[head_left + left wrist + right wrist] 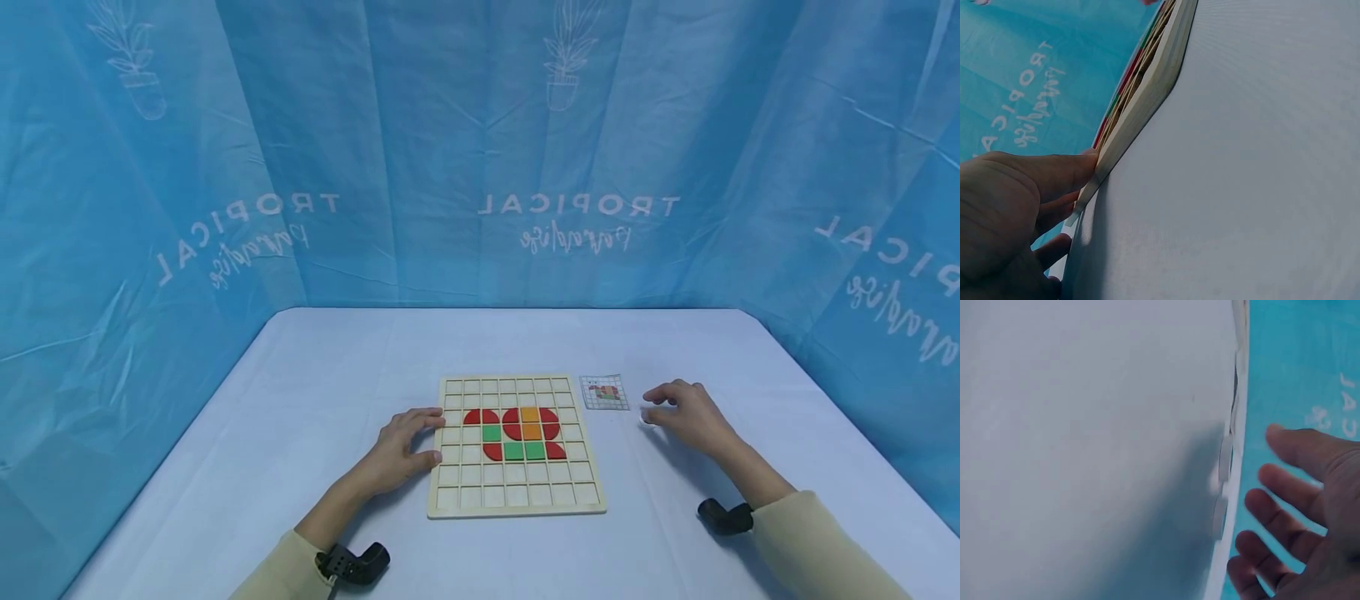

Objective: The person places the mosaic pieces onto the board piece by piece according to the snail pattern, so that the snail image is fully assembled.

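A pale wooden grid board (pixel 516 497) lies on the table, with red rounded pieces (pixel 512 431) and green (pixel 513 451) and orange (pixel 531 431) squares set in its middle cells. My left hand (pixel 401 450) rests at the board's left edge, thumb and fingertips touching the rim; in the left wrist view the thumb lies against the board's side. To the right of the board, my right hand (pixel 686 414) hovers over the cloth with its fingers loosely bent and apart. Nothing shows between them. In the right wrist view, small pale pieces (pixel 1225 457) lie beyond the fingertips.
Just off the board's upper right corner lies a small card (pixel 604 392) printed with a grid and a coloured pattern. A white cloth covers the table (pixel 337 358). Blue curtains (pixel 465 150) with printed lettering enclose the back and sides.
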`<state>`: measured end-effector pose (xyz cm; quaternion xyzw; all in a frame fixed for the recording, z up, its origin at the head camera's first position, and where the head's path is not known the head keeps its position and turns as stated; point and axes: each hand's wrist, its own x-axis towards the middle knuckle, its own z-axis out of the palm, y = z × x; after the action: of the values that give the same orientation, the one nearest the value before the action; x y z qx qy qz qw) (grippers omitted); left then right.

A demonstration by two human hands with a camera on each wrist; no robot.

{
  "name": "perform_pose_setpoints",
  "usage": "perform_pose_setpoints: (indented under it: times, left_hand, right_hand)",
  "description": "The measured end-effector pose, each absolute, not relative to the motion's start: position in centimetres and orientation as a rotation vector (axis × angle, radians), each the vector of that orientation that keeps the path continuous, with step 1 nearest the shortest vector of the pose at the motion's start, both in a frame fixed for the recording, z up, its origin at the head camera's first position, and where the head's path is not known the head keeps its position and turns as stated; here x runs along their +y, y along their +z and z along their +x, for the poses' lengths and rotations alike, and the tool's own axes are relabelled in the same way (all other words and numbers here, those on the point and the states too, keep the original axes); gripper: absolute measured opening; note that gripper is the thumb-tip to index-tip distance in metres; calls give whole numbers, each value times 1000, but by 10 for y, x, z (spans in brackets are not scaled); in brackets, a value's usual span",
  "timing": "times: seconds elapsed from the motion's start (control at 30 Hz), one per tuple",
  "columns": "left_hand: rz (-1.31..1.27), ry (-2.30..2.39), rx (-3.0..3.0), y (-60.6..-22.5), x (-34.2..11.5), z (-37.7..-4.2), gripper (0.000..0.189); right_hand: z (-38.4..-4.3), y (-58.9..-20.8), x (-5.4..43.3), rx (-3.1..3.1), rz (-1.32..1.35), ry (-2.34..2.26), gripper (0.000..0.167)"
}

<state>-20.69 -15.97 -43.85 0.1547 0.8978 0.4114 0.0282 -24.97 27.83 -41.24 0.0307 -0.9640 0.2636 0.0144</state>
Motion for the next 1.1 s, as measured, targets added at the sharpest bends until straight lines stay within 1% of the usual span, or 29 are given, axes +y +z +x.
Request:
perform_pose_setpoints:
  times: [0.37, 0.83, 1.1]
  left_hand:
    - [468, 1266, 2764, -436, -160, -206, 46]
    - [493, 1263, 2772, -435, -159, -205, 46]
    - [472, 1257, 2775, -435, -159, -205, 46]
  right_hand:
    - [-246, -423, 304, -3027, 28, 778, 37]
    - [-246, -428, 307, -2992, 40, 725, 30]
    - [-244, -421, 300, -2966, 54, 771, 31]
